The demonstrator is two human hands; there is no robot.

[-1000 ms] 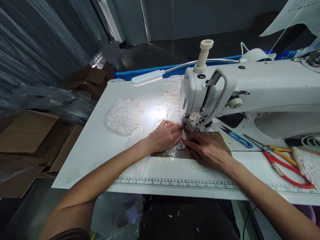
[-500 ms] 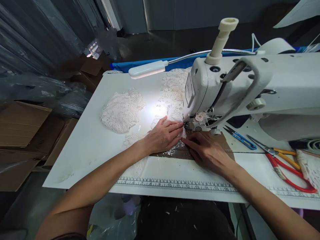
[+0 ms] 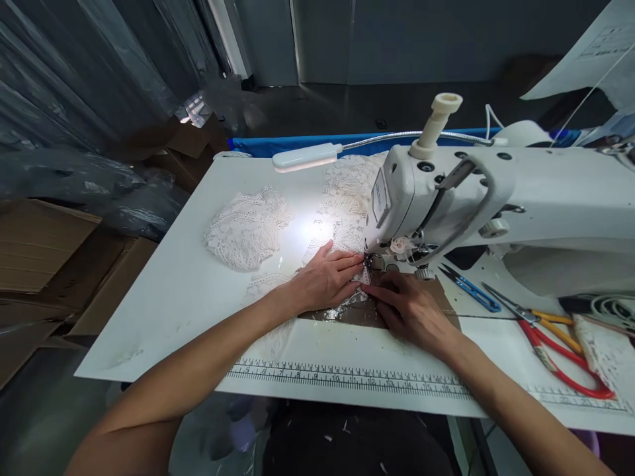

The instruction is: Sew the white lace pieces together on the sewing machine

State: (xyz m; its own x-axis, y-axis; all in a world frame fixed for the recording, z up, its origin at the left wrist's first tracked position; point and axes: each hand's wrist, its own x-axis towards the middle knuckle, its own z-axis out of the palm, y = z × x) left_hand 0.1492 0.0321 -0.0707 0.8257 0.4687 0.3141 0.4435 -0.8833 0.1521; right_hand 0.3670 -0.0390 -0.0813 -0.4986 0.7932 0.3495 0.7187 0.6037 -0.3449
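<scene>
- Head view: both bare hands work at the needle end of a white sewing machine (image 3: 555, 188), on a white surface (image 3: 159, 291).
- White lace (image 3: 361, 293) lies between the two hands, just in front of the presser foot, over a brown sheet (image 3: 354, 316).
- Left hand (image 3: 325, 281): palm down, fingers straight and close together, flat on the lace rather than gripping it; the fingertips come right beside the foot.
- Right hand (image 3: 409, 307): index finger stretched to the lace edge, touching it near the left fingers; the others are curled, and whether they pinch any fabric I cannot tell.
- A lace bundle (image 3: 245, 231) sits apart on the left; a lace pile (image 3: 350, 185) lies behind the left hand, under a lit lamp (image 3: 306, 157).
- Blue snips (image 3: 477, 293) and red-handled scissors (image 3: 534, 336) lie right of the right hand.
- A ruler scale (image 3: 347, 380) runs along the near edge.
</scene>
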